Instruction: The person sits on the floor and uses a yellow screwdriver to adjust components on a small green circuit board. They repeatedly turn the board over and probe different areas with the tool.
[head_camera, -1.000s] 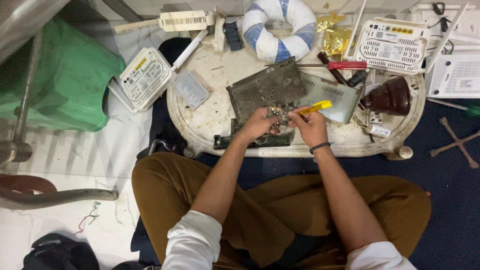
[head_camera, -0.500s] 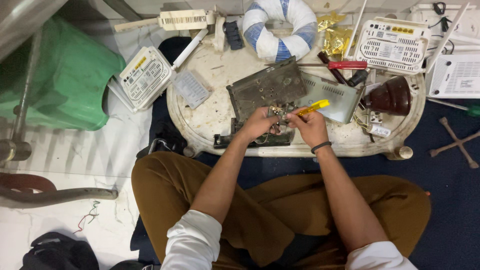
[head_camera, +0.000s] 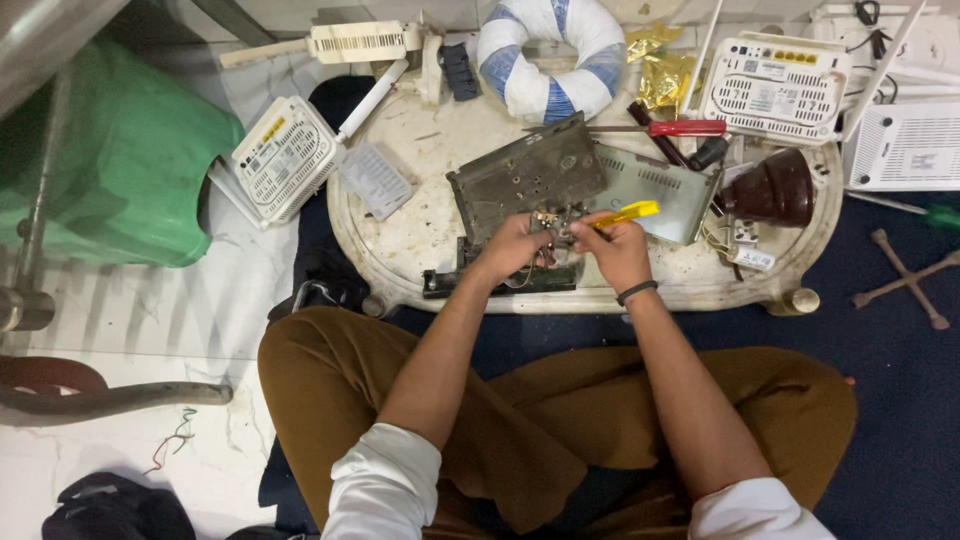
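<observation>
Both forearms reach forward, nearly meeting; left hand (head_camera: 512, 247) curled in a pinching grip, right hand (head_camera: 612, 250) fisted, banded at the wrist.

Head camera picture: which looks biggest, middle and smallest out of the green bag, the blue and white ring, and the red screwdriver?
1. Green bag, biggest by far.
2. Blue and white ring.
3. Red screwdriver, smallest.
All three lie about equally far from the camera, so the order looks safe.
</observation>
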